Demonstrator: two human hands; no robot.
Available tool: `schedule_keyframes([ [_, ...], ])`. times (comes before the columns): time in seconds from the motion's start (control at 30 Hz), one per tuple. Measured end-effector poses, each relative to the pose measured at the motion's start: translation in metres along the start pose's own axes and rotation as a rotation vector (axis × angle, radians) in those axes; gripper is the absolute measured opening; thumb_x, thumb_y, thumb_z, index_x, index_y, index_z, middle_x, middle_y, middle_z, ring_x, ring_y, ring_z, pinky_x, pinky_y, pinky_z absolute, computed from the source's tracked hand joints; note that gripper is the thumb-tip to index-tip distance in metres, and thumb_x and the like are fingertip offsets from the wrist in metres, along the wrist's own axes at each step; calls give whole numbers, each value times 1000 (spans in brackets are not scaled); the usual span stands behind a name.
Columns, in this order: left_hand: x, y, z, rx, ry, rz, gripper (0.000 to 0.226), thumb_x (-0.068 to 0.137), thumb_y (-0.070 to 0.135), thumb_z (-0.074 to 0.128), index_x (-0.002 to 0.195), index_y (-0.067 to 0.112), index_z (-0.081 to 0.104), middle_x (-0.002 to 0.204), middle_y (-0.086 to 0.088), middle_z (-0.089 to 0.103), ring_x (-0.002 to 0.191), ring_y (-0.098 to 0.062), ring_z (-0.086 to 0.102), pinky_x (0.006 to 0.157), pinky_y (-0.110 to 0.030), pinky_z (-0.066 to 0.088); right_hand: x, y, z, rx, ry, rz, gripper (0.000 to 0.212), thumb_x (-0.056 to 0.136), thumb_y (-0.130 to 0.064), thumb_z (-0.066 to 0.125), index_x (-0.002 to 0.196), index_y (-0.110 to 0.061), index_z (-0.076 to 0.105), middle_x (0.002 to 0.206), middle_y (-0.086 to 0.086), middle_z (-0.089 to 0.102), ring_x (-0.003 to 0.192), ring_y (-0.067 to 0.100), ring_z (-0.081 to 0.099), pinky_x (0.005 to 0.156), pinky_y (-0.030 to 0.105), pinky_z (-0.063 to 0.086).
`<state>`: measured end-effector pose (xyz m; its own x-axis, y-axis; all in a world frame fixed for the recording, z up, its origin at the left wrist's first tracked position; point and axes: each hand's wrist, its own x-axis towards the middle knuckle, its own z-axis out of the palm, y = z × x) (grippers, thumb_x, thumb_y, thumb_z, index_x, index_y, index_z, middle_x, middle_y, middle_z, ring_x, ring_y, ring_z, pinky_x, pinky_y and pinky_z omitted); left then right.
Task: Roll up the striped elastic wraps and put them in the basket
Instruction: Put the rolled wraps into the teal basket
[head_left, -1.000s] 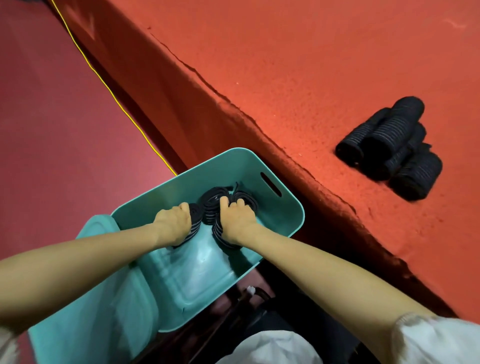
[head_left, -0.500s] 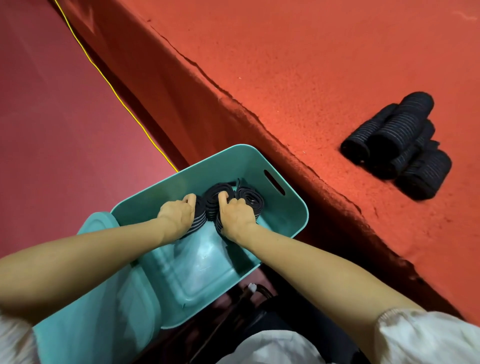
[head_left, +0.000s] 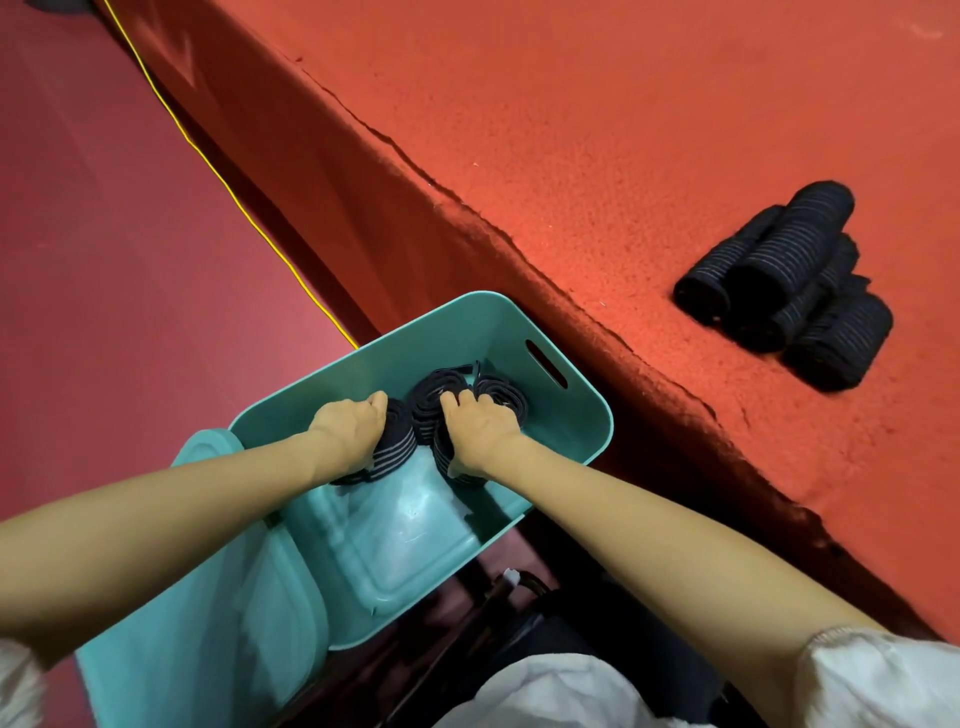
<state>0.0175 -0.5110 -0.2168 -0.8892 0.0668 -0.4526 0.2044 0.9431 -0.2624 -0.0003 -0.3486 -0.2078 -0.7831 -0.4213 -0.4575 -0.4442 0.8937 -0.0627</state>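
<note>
Indoor workspace of unclear kind: red felt-covered table (head_left: 571, 130), red floor (head_left: 104, 234), yellow cable (head_left: 223, 182).

My left hand (head_left: 350, 428) covers most of the striped roll (head_left: 397, 449) it grips, and my right hand (head_left: 480, 431) hides the top of the second roll (head_left: 445, 460) it holds. Both sets of fingertips curl out of sight. On the counter (head_left: 571, 156), the pile of rolled wraps (head_left: 789, 280) hides its rear rolls. A teal plastic piece (head_left: 208, 623), lid or tub I cannot tell, runs off the bottom edge. The top edge cuts a dark shape (head_left: 52, 4).
</note>
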Motion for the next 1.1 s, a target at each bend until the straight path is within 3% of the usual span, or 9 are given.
schedule_keyframes([
  [0.2, -8, -2, -12, -70, -53, -4, 58, 82, 32, 69, 124, 7, 37, 109, -9, 63, 99, -31, 63, 68, -35, 45, -17, 18, -18, 97, 84, -96, 63, 87, -28, 67, 138, -9, 35, 133, 14, 41, 124, 33, 39, 94, 44, 42],
  [0.3, -18, 3, -31, -114, -47, -5, 53, 87, 38, 62, 125, 9, 40, 116, -9, 60, 104, -31, 59, 70, -35, 44, -39, 36, -28, 92, 220, -200, 55, 89, -33, 62, 135, -11, 42, 132, 11, 44, 125, 30, 38, 100, 41, 39],
  [0.37, -28, 10, -52, -173, 33, 7, 45, 89, 40, 59, 121, 11, 45, 117, -9, 59, 106, -31, 58, 74, -36, 44, -59, 52, -33, 148, 361, -263, 49, 88, -30, 63, 131, -10, 49, 129, 10, 49, 124, 29, 40, 103, 41, 36],
  [0.5, -49, 32, -101, -413, 350, 92, 36, 89, 40, 57, 115, 16, 52, 116, -4, 59, 107, -27, 57, 83, -36, 45, -108, 90, -41, 241, 647, -288, 40, 85, -24, 64, 122, -8, 58, 122, 10, 56, 116, 29, 50, 102, 41, 40],
  [0.63, -72, 68, -149, -602, 656, 252, 25, 89, 31, 60, 110, 19, 58, 111, 1, 58, 101, -21, 57, 82, -35, 44, -161, 128, -50, 282, 848, -198, 38, 89, -25, 57, 123, -9, 57, 122, 8, 56, 117, 24, 49, 103, 35, 38],
  [0.7, -80, 93, -170, -639, 727, 353, 21, 88, 29, 61, 106, 19, 58, 107, 2, 57, 99, -21, 56, 81, -37, 46, -189, 147, -52, 278, 937, -139, 38, 90, -26, 57, 123, -8, 57, 122, 8, 56, 118, 23, 49, 105, 31, 35],
  [0.93, -88, 209, -223, -616, 732, 673, 23, 84, 26, 64, 106, 18, 60, 109, 1, 57, 104, -22, 55, 86, -41, 46, -289, 216, -30, 275, 1096, 191, 40, 88, -29, 52, 120, -7, 58, 120, 11, 58, 115, 27, 50, 104, 31, 33],
  [1.1, -103, 303, -255, -571, 681, 856, 25, 85, 28, 64, 108, 18, 60, 113, 1, 55, 107, -19, 54, 90, -39, 45, -366, 260, 4, 270, 1121, 441, 40, 87, -31, 53, 120, -8, 58, 119, 10, 58, 114, 28, 51, 102, 30, 33],
])
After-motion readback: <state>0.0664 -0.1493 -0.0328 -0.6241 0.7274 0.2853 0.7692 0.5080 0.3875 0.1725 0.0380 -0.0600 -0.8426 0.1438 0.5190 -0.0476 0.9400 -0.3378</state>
